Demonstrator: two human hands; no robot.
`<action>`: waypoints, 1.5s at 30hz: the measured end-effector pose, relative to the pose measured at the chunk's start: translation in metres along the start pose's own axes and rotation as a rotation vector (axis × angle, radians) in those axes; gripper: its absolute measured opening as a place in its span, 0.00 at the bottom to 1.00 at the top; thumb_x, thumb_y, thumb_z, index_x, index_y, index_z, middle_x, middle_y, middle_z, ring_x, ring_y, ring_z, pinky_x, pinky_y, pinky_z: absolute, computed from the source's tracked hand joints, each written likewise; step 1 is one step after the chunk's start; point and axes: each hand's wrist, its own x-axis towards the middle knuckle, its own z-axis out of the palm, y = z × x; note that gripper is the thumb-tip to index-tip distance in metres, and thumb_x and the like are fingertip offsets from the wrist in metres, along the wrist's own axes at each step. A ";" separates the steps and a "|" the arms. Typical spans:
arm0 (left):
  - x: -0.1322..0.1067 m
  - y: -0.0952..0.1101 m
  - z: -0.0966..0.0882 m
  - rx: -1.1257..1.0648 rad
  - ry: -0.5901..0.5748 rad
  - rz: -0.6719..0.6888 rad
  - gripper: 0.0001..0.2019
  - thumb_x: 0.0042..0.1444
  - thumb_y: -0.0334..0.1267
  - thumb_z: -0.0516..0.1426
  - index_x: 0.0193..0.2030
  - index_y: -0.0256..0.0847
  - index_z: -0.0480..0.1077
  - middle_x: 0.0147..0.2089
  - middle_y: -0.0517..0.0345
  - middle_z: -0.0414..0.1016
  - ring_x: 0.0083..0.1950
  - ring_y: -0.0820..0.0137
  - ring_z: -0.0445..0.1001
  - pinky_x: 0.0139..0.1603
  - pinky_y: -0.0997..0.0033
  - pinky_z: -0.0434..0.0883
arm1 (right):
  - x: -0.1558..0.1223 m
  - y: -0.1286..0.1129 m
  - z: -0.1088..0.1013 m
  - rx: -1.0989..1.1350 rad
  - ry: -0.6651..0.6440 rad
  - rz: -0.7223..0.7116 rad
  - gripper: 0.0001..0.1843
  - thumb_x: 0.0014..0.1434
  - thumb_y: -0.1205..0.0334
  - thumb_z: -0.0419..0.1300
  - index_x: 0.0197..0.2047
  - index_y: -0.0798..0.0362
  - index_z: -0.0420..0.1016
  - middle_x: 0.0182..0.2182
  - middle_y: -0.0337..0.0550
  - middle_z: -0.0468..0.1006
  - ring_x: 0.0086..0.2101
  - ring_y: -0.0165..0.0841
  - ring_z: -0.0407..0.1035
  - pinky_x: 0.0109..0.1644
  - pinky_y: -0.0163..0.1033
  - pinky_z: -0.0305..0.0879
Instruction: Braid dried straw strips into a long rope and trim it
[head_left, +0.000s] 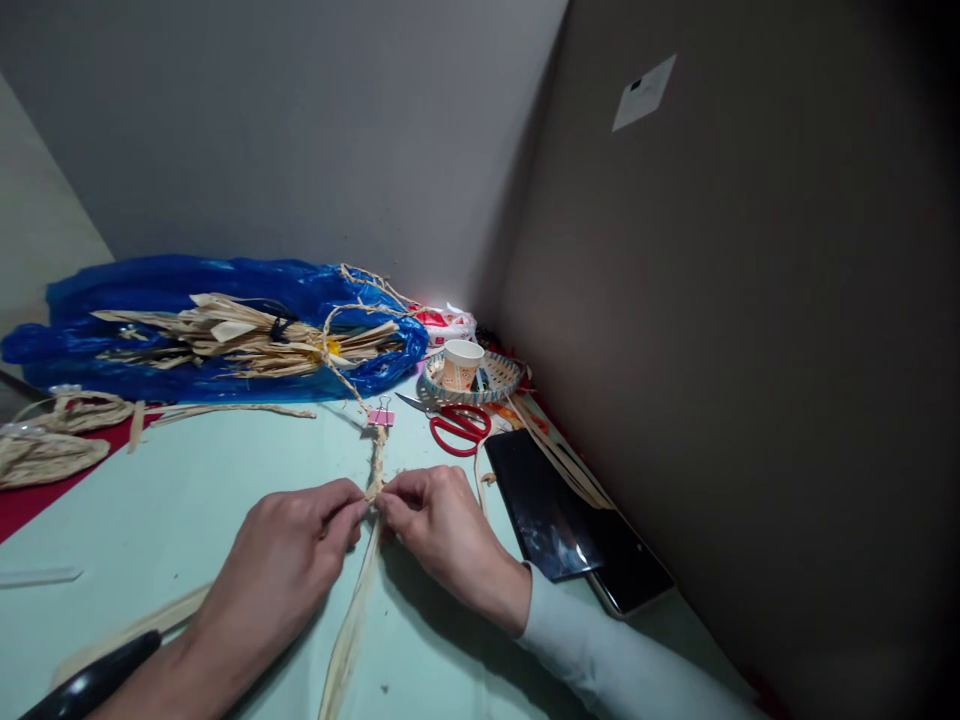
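Observation:
A braid of pale dried plant strips (379,452) hangs from a pink binder clip (381,417) and runs toward me over the pale green table surface. My left hand (289,550) pinches the braid's lower end from the left, thumb against forefinger. From the right, my right hand (442,530) pinches the same spot, its fingertips almost touching the left ones. Below both hands a loose flat strip (352,620) trails down to the bottom edge of the view. The exact crossing of the strips is hidden by my fingertips.
A blue plastic bag (187,275) with dried husks (247,335) lies along the back wall. Red-handled scissors (460,430), a woven basket (506,375) with a paper cup (461,365), and two dark phone-like slabs (540,500) sit right. A black handle (105,680) lies lower left.

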 end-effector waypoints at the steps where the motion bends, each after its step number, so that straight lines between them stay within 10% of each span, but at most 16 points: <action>1: -0.003 0.001 0.003 0.077 0.024 0.024 0.16 0.61 0.44 0.49 0.27 0.44 0.71 0.24 0.56 0.78 0.27 0.61 0.76 0.31 0.66 0.62 | -0.001 -0.001 0.000 -0.048 0.021 -0.027 0.14 0.58 0.66 0.55 0.22 0.57 0.75 0.17 0.36 0.68 0.22 0.26 0.53 0.27 0.34 0.47; 10: -0.018 0.011 0.029 0.586 0.301 0.459 0.14 0.56 0.21 0.49 0.32 0.38 0.73 0.24 0.56 0.75 0.21 0.62 0.77 0.21 0.65 0.65 | 0.002 -0.003 -0.005 0.089 -0.111 -0.047 0.15 0.53 0.71 0.51 0.18 0.54 0.54 0.18 0.32 0.51 0.25 0.26 0.48 0.28 0.34 0.44; 17: -0.029 0.021 0.036 0.610 0.311 0.574 0.17 0.53 0.18 0.47 0.30 0.37 0.75 0.21 0.54 0.74 0.19 0.63 0.75 0.21 0.65 0.65 | 0.007 0.009 0.003 0.429 -0.169 0.187 0.11 0.54 0.63 0.58 0.22 0.57 0.71 0.20 0.34 0.65 0.25 0.27 0.55 0.29 0.33 0.50; 21: -0.020 0.017 0.017 0.216 0.185 0.392 0.13 0.61 0.35 0.51 0.30 0.43 0.75 0.28 0.54 0.79 0.28 0.62 0.78 0.30 0.66 0.67 | 0.007 0.006 0.003 0.524 -0.126 0.238 0.09 0.54 0.65 0.60 0.24 0.59 0.76 0.20 0.36 0.70 0.25 0.27 0.59 0.29 0.32 0.53; 24: -0.002 0.003 -0.001 -0.038 0.154 0.013 0.14 0.59 0.44 0.53 0.25 0.45 0.72 0.28 0.56 0.77 0.30 0.62 0.74 0.33 0.65 0.64 | 0.004 0.000 -0.002 0.538 -0.122 0.222 0.13 0.57 0.67 0.59 0.23 0.60 0.78 0.16 0.34 0.65 0.21 0.25 0.51 0.26 0.32 0.47; 31: 0.016 -0.009 0.008 -1.169 -0.446 -0.346 0.12 0.50 0.46 0.65 0.35 0.40 0.74 0.30 0.61 0.71 0.30 0.73 0.65 0.31 0.76 0.62 | 0.003 0.000 -0.002 0.734 -0.237 0.224 0.14 0.58 0.70 0.54 0.27 0.61 0.80 0.17 0.37 0.69 0.21 0.26 0.59 0.28 0.30 0.54; 35: 0.014 -0.006 0.013 -1.139 -0.436 -0.360 0.14 0.52 0.46 0.65 0.30 0.36 0.73 0.26 0.66 0.62 0.23 0.80 0.45 0.22 0.77 0.43 | 0.004 0.006 -0.005 0.491 -0.233 0.114 0.14 0.59 0.72 0.54 0.30 0.60 0.82 0.20 0.37 0.71 0.23 0.25 0.56 0.28 0.29 0.51; 45: 0.013 -0.012 0.015 -0.771 -0.197 -0.396 0.17 0.46 0.49 0.63 0.19 0.41 0.65 0.16 0.70 0.56 0.20 0.77 0.48 0.21 0.74 0.43 | -0.011 -0.014 -0.026 -0.342 -0.152 -0.082 0.13 0.58 0.71 0.56 0.23 0.56 0.75 0.18 0.38 0.68 0.22 0.27 0.51 0.29 0.36 0.46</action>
